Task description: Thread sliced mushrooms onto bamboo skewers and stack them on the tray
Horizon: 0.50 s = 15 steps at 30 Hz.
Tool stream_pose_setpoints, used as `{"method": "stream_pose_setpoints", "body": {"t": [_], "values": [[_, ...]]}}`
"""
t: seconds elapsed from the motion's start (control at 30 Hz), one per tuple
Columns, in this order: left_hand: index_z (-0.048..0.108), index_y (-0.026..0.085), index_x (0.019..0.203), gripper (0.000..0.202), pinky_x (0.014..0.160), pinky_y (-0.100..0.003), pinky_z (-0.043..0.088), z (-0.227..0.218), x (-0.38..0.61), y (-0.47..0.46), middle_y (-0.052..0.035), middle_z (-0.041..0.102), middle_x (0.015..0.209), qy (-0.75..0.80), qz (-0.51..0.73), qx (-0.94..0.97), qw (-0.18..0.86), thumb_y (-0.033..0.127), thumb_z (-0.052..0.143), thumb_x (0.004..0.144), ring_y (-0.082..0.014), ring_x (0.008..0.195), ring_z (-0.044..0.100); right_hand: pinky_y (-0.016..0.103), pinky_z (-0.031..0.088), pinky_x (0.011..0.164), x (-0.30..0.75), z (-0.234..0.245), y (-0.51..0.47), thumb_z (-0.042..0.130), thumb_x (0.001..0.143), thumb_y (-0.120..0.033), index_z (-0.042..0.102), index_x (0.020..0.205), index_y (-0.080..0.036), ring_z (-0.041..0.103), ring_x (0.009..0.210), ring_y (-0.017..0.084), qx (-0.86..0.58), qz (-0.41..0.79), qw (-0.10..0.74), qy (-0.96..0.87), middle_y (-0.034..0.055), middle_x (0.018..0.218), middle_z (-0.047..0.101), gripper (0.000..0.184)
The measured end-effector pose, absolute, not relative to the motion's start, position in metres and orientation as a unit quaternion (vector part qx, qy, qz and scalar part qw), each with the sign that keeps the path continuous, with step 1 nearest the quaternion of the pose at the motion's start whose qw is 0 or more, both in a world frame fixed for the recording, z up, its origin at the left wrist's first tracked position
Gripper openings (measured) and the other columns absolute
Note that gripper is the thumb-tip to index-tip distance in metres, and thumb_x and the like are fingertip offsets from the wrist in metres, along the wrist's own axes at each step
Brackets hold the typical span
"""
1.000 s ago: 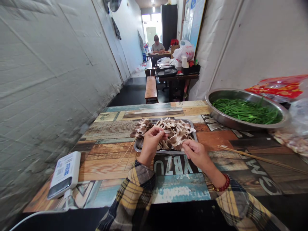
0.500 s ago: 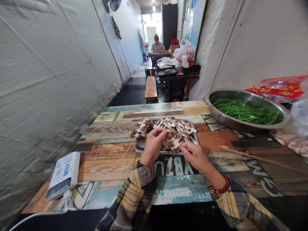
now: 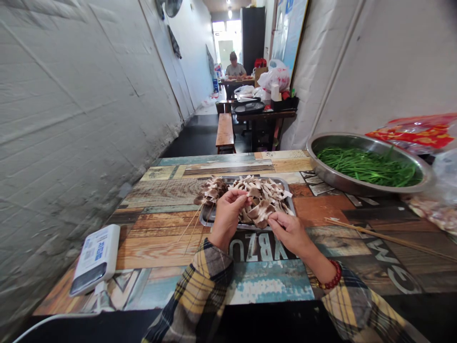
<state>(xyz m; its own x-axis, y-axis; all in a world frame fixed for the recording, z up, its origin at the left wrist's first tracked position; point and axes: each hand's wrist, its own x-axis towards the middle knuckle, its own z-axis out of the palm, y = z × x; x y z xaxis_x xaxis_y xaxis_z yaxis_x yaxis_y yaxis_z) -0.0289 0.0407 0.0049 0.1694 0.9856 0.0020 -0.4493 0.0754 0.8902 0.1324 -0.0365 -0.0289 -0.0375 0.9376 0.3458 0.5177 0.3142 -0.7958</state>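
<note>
Over a metal tray [image 3: 290,197] of grey-brown oyster mushrooms [image 3: 246,183], my two hands work close together. My right hand [image 3: 291,233] is closed, thumb and fingers pinching the edge of an oyster mushroom clump [image 3: 262,213]. Pinched too, my left hand [image 3: 228,214] has its fingertips at a small mushroom piece [image 3: 254,193] just above that clump. Whether a skewer is in either hand, I cannot tell. Skewered mushrooms [image 3: 211,189] lie at the tray's left end, with thin bamboo sticks [image 3: 191,226] jutting toward me.
A steel basin [image 3: 360,188] of long green chives [image 3: 367,164] stands at the right, by plastic bags [image 3: 414,133]. Loose bamboo skewers [image 3: 389,236] lie right of my hand. A white power bank [image 3: 95,259] with a cable is at left. Another person [image 3: 235,69] sits far back.
Both hands keep nearly the same place and grip. The small mushroom piece at my left fingertips shows a little more of its cap. The whole view has shifted very slightly.
</note>
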Motion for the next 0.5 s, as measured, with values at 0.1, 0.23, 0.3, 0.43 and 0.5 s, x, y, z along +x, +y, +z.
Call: {"method": "stream_pose_setpoints", "body": {"t": [0.1, 0.23, 0.3, 0.43, 0.5], "values": [[0.065, 0.013, 0.073, 0.019, 0.064, -0.022, 0.048, 0.0057, -0.0288, 0.0404, -0.0001, 0.065, 0.064, 0.337, 0.555, 0.395, 0.650, 0.022, 0.077, 0.062, -0.0101, 0.060, 0.062, 0.020, 0.034, 0.045, 0.1322, -0.0282, -0.0365, 0.046, 0.089, -0.026, 0.058, 0.073, -0.019, 0.050, 0.049, 0.012, -0.537, 0.236, 0.442, -0.679, -0.0022, 0.054, 0.053, 0.022], [0.065, 0.013, 0.075, 0.020, 0.065, -0.023, 0.049, 0.0044, -0.0293, 0.0404, -0.0006, 0.065, 0.066, 0.345, 0.552, 0.399, 0.645, 0.023, 0.077, 0.062, -0.0105, 0.061, 0.062, 0.020, 0.034, 0.044, 0.1322, -0.0283, -0.0364, 0.045, 0.090, -0.028, 0.058, 0.071, -0.019, 0.050, 0.049, 0.012, -0.541, 0.234, 0.438, -0.679, -0.0028, 0.051, 0.050, 0.024], [0.065, 0.013, 0.074, 0.021, 0.065, -0.023, 0.049, 0.0034, -0.0294, 0.0406, -0.0002, 0.065, 0.067, 0.353, 0.553, 0.399, 0.641, 0.023, 0.078, 0.061, -0.0104, 0.061, 0.063, 0.021, 0.035, 0.044, 0.1322, -0.0286, -0.0364, 0.045, 0.090, -0.029, 0.058, 0.071, -0.020, 0.050, 0.049, 0.013, -0.542, 0.231, 0.435, -0.681, -0.0028, 0.049, 0.050, 0.025], [0.063, 0.014, 0.076, 0.026, 0.065, -0.023, 0.049, 0.0020, -0.0286, 0.0414, 0.0005, 0.065, 0.068, 0.356, 0.558, 0.390, 0.641, 0.024, 0.080, 0.059, -0.0105, 0.061, 0.063, 0.021, 0.035, 0.045, 0.1320, -0.0286, -0.0364, 0.044, 0.090, -0.030, 0.059, 0.072, -0.019, 0.051, 0.049, 0.013, -0.543, 0.227, 0.434, -0.682, -0.0028, 0.049, 0.050, 0.026], [0.062, 0.014, 0.079, 0.030, 0.065, -0.024, 0.050, 0.0019, -0.0282, 0.0418, 0.0007, 0.066, 0.069, 0.351, 0.563, 0.375, 0.647, 0.024, 0.081, 0.058, -0.0108, 0.061, 0.064, 0.021, 0.035, 0.045, 0.1319, -0.0283, -0.0366, 0.045, 0.089, -0.029, 0.059, 0.072, -0.019, 0.051, 0.049, 0.013, -0.544, 0.226, 0.435, -0.680, -0.0027, 0.050, 0.051, 0.024]]}}
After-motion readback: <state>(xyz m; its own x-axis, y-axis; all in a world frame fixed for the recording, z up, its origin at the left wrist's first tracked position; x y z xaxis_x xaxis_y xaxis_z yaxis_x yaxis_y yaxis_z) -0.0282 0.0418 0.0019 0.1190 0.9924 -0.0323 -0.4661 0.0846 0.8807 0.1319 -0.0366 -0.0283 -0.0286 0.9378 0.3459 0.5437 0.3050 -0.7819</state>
